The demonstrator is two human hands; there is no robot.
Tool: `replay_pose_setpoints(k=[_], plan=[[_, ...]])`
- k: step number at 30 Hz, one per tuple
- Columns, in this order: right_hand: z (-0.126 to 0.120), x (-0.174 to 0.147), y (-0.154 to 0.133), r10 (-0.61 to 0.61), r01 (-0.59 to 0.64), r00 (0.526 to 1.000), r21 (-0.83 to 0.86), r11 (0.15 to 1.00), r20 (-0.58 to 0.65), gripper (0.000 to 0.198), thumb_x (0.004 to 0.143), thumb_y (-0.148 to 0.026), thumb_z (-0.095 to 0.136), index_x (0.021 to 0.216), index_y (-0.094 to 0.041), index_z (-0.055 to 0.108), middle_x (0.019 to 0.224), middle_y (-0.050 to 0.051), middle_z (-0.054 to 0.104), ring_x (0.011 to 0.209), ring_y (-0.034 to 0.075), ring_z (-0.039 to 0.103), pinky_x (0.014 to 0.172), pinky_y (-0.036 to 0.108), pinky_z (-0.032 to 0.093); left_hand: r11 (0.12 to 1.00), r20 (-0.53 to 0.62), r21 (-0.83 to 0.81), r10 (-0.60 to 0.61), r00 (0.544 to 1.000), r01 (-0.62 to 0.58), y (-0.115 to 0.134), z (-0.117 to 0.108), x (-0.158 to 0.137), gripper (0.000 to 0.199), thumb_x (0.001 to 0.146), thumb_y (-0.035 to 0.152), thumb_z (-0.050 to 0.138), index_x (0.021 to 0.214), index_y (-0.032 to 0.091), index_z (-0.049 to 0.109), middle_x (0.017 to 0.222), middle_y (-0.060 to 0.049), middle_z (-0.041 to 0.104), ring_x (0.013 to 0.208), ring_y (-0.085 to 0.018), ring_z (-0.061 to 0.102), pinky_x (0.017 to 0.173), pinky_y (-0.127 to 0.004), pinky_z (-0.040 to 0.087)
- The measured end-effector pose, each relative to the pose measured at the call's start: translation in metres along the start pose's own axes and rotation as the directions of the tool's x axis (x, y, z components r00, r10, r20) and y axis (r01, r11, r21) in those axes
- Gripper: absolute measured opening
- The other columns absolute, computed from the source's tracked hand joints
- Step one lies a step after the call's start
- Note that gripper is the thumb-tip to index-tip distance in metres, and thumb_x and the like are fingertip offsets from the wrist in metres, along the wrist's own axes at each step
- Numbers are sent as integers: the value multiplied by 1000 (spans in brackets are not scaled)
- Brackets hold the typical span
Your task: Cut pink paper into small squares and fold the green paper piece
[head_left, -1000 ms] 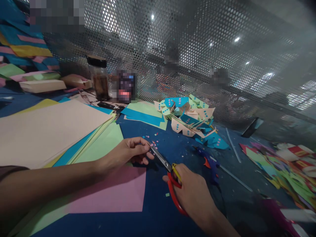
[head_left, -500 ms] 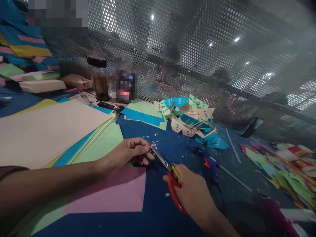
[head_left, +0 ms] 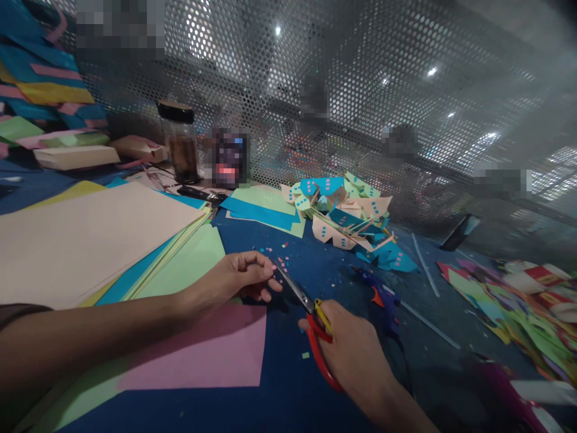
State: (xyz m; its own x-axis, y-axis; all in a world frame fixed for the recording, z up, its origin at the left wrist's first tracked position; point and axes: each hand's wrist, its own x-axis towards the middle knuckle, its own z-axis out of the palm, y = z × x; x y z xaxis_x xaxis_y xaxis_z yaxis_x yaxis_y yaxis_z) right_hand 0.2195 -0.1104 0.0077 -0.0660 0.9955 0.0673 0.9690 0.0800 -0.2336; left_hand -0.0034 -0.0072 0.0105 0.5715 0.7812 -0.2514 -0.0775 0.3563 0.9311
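Note:
My right hand [head_left: 354, 349] is wrapped round the red and yellow handles of a pair of scissors [head_left: 295, 291]. The blades point up and left, their tips close to my left fingertips. My left hand [head_left: 250, 275] pinches thumb against forefinger, with a tiny bit of pink paper [head_left: 273, 268] showing at the tips; its other fingers hang loosely curled. Small coloured paper bits [head_left: 282, 262] lie scattered on the blue table just beyond the blades. Under my left forearm is a pink sheet [head_left: 225, 355], partly over a green one [head_left: 193, 258].
Folded paper shapes with small squares [head_left: 347, 216] are heaped at the back. A blue glue gun [head_left: 381, 297] and clear glue sticks [head_left: 426, 264] lie to the right, near paper scraps [head_left: 518, 313]. Stacked sheets [head_left: 90, 234] and a lidded jar [head_left: 181, 144] are left, before a perforated metal screen [head_left: 351, 66].
The scissor blades have shifted very slightly, and a pink paper bit now shows at my left fingertips. My hands are otherwise almost where they were.

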Motion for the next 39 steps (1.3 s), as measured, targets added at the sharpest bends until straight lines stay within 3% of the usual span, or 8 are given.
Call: replay_pose_setpoints(k=[3,14,33,39], plan=[[-1,0,0,-1,1,1000,-4,1000,-3,24,91,-40,60,76,-23,51,68,-4,63,58,17,66,50,27,30,1000,-9,-6,2,1000,-2,1,1,-1,31,75,43,77,84,19,60,81,-3,74,63,-13,64,66,-29,46],[6,-1,3,-97,92,991,-61,994,-93,27,98,-47,42,89,-23,52,85,1,63,67,19,68,51,29,34,999,-35,-30,17,999,-18,0,2,-2,25,76,38,75,85,20,61,76,0,72,60,-12,62,62,-26,43],[5,0,2,-34,32,998,-33,999,-55,21,92,-43,58,85,-23,53,83,-1,61,67,19,67,53,29,33,998,-47,-44,31,998,-33,0,0,-3,28,78,39,76,88,19,61,85,-4,75,63,-12,64,63,-26,46],[6,1,2,-63,63,994,-2,998,-89,24,93,-44,52,82,-24,52,81,-1,61,65,18,66,52,29,32,999,-39,-36,21,999,-23,-2,-1,-1,25,77,39,76,88,21,63,82,-1,74,62,-13,64,64,-27,45]])
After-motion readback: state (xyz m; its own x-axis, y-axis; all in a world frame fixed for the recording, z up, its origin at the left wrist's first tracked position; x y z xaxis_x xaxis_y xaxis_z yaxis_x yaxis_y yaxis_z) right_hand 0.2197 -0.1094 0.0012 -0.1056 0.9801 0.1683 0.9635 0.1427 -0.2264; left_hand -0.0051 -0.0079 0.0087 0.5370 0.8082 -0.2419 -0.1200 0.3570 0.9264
